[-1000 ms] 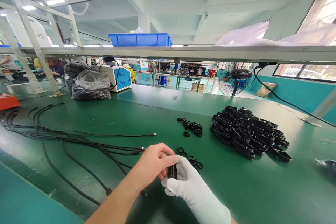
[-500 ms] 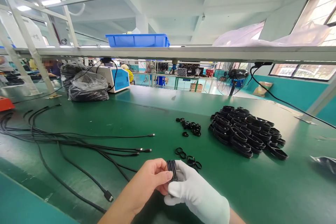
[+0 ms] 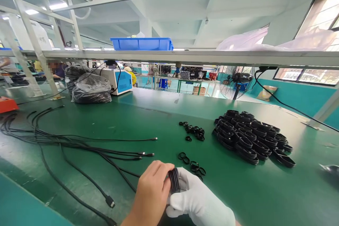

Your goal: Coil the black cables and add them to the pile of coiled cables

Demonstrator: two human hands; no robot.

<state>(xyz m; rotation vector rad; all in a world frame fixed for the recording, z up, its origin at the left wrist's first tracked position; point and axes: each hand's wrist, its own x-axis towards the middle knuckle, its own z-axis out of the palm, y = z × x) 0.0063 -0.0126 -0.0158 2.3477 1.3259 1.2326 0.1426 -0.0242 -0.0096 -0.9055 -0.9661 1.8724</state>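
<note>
Cable coil | pinched between both hands | left bare | right gloved

At the bottom centre of the frame, the person's left hand is bare, with no glove, ring or watch showing, and the forearm behind it carries no sleeve down to the lower edge of the frame. Just to its right, toward the bottom right of centre, the right hand wears a plain white knitted fabric glove that covers fingers and palm alike, smooth and unmarked, with soft creases across the knuckles. The glove runs on past the wrist, and no sleeve shows behind its cuff.
</note>
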